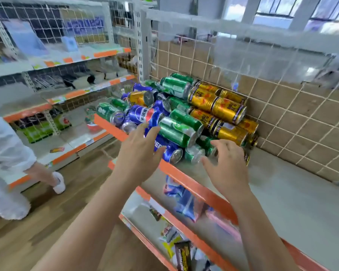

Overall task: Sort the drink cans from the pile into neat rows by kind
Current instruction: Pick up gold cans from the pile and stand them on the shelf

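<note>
A jumbled pile of drink cans lies on its sides at the left end of a grey shelf (294, 194) with an orange front lip. Green cans (177, 132), blue cans (140, 114) and gold cans (228, 110) are mixed and stacked. My left hand (139, 151) is spread with straight fingers just in front of the blue cans at the pile's near edge, holding nothing. My right hand (226, 163) hovers with relaxed fingers before the low green and gold cans, also holding nothing. Whether either hand touches a can is unclear.
A wire grid over brown panels (294, 118) backs the shelf. To the right of the pile the shelf surface is bare. Snack packets (181, 204) lie on the lower shelves. Another person in white (10, 165) stands at the left in the aisle, beside more shelving (70, 94).
</note>
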### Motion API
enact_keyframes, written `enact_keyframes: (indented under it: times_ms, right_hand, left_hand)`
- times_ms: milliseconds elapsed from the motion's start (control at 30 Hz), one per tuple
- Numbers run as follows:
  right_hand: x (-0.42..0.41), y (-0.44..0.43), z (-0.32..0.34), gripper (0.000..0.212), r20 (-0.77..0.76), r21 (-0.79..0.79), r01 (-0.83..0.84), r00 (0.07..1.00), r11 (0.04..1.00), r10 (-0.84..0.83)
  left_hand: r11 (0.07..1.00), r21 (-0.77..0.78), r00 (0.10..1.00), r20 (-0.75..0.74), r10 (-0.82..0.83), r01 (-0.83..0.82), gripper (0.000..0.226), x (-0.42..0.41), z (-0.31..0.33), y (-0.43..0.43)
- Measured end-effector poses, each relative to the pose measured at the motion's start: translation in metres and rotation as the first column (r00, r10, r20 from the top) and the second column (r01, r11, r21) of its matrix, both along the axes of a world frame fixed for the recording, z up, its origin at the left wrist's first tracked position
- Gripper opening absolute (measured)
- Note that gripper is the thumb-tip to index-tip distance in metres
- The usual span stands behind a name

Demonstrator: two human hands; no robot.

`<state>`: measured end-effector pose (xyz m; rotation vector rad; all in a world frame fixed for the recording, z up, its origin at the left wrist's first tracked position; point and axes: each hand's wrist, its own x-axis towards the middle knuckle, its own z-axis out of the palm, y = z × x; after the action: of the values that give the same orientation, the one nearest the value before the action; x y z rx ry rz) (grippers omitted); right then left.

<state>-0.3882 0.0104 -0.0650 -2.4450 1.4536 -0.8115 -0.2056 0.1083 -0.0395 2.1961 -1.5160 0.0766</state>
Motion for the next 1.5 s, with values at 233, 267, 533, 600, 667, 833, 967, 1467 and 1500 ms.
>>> enact_keyframes:
  times_ms: [233, 267, 533, 600, 667, 833, 967, 1467, 1500]
  right_hand:
    - [0.024, -0.029, 0.014, 0.046, -0.044, -0.026, 0.075, 0.996, 0.997, -0.076]
    - [0.025, -0.034, 0.015, 0.046, -0.047, -0.025, 0.091, 0.995, 0.996, -0.092]
    - [0.035, -0.094, 0.027, 0.048, -0.026, -0.05, 0.175, 0.984, 0.983, -0.176]
    - [0.039, -0.109, 0.032, 0.05, -0.059, -0.058, 0.184, 0.981, 0.981, -0.187]
    - [0.044, -0.124, 0.039, 0.053, -0.089, -0.077, 0.177, 0.979, 0.981, -0.184]
    - [0.052, -0.154, 0.045, 0.053, -0.148, -0.079, 0.165, 0.973, 0.983, -0.175]
    - [0.056, -0.168, 0.044, 0.056, -0.188, -0.056, 0.203, 0.959, 0.978, -0.21]
    - [0.072, -0.188, 0.044, 0.069, -0.359, -0.066, 0.372, 0.857, 0.926, -0.37]
    - [0.072, -0.188, 0.046, 0.068, -0.328, -0.058, 0.383, 0.865, 0.922, -0.38]
  left_hand:
    - [0.988, -0.072, 0.991, 0.028, -0.133, 0.135, 0.052, 0.025, 0.021, -0.055]
    - [0.985, -0.07, 0.987, 0.042, -0.153, 0.155, 0.053, 0.027, 0.026, -0.066]
    - [0.953, 0.025, 0.935, 0.184, -0.303, 0.303, 0.055, 0.035, 0.053, -0.157]
    - [0.946, 0.051, 0.922, 0.211, -0.325, 0.321, 0.056, 0.038, 0.054, -0.179]
    - [0.934, 0.069, 0.905, 0.232, -0.356, 0.35, 0.056, 0.041, 0.055, -0.2]
    - [0.899, 0.142, 0.86, 0.263, -0.437, 0.414, 0.057, 0.043, 0.053, -0.242]
    - [0.848, 0.179, 0.816, 0.234, -0.529, 0.498, 0.058, 0.046, 0.052, -0.266]
    - [0.694, 0.267, 0.6, 0.357, -0.716, 0.669, 0.07, 0.032, 0.032, -0.304]
    - [0.692, 0.259, 0.598, 0.358, -0.717, 0.674, 0.068, 0.033, 0.033, -0.305]
